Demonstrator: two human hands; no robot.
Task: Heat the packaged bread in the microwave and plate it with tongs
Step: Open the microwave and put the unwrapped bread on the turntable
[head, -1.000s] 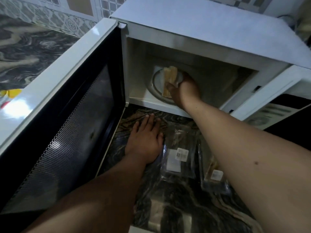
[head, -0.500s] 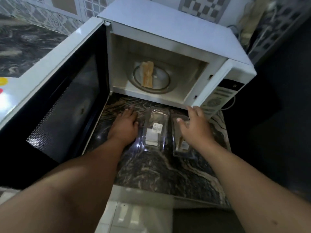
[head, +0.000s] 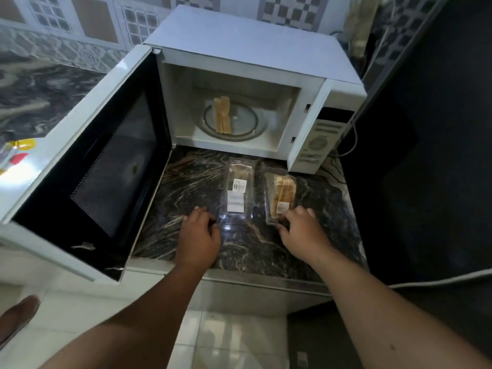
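White and boxy, the microwave (head: 255,62) stands at the back of a dark marbled counter (head: 186,187) with its door (head: 87,155) swung wide to the left, the door's dark window facing the work space and walling off that side. Inside, two slices of bread (head: 223,115) lie side by side on the left part of the round glass plate (head: 247,121), in the open cavity. On the counter just in front of the opening lie two clear plastic packs: an empty pack (head: 237,190) with a barcode label, and to its right a pack with bread (head: 281,194) slices inside. The left hand (head: 198,235) rests on the counter by the near corner of the empty pack, fingers curled loosely; whether they touch it I cannot tell. The right hand (head: 303,230) has its fingertips at the near end of the pack with bread, fingers bent around its edge. A cable (head: 351,139) trails from the microwave's right side, and patterned tiles (head: 87,20) cover the wall behind.
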